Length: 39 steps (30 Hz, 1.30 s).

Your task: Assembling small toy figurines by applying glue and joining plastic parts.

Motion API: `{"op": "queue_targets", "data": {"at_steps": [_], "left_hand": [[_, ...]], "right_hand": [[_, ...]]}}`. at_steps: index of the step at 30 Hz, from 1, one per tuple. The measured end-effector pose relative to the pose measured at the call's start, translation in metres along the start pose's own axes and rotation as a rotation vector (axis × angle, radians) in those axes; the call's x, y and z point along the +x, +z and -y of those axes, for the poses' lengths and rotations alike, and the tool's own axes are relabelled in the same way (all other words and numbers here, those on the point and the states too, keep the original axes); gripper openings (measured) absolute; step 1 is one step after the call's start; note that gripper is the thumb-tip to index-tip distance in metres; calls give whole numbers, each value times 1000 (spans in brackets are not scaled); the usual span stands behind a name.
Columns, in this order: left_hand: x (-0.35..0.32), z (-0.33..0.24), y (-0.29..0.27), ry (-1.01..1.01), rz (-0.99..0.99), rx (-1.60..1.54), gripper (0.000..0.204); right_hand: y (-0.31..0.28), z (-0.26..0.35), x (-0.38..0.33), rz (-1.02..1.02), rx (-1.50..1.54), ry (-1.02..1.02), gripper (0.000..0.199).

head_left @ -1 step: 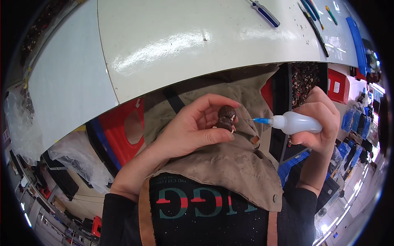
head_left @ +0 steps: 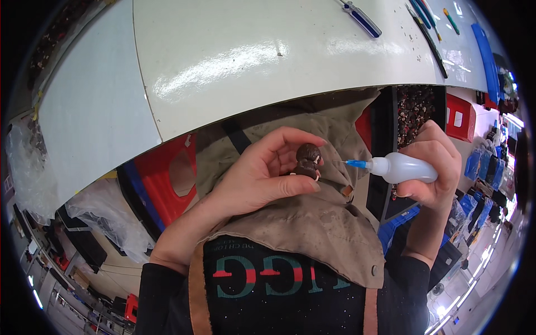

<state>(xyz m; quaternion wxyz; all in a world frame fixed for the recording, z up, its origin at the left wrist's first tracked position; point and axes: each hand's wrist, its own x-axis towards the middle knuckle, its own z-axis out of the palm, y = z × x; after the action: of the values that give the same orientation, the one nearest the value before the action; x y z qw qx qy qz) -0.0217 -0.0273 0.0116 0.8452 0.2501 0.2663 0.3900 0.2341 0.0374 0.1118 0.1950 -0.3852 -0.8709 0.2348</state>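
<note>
My left hand holds a small dark brown figurine between thumb and fingertips, in front of my chest below the table edge. My right hand grips a small white squeeze bottle with a blue needle tip. The tip points left at the figurine and stops a short gap from it. Both hands hover over my tan apron.
A glossy white table fills the upper view. A blue-handled screwdriver and several thin tools lie at its far right. Red bins sit under the table on the left, and a dark bin of small parts on the right.
</note>
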Motion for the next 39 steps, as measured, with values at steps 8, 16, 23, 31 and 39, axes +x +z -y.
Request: {"op": "queue_targets", "data": {"at_steps": [8, 16, 23, 31, 39], "left_hand": [[1, 3, -1, 59, -76, 94, 59], [0, 3, 0, 70, -94, 112, 60], [-1, 0, 1, 48, -81, 107, 60], [-1, -1, -1, 7, -84, 73, 59], [0, 1, 0, 19, -65, 80, 58]], "right_hand": [[17, 8, -5, 3, -62, 18, 53], [22, 10, -1, 5, -113, -16, 49], [20, 15, 2, 12, -144, -14, 49], [23, 17, 6, -5, -193, -88, 49], [20, 18, 3, -7, -200, -97, 50]]}}
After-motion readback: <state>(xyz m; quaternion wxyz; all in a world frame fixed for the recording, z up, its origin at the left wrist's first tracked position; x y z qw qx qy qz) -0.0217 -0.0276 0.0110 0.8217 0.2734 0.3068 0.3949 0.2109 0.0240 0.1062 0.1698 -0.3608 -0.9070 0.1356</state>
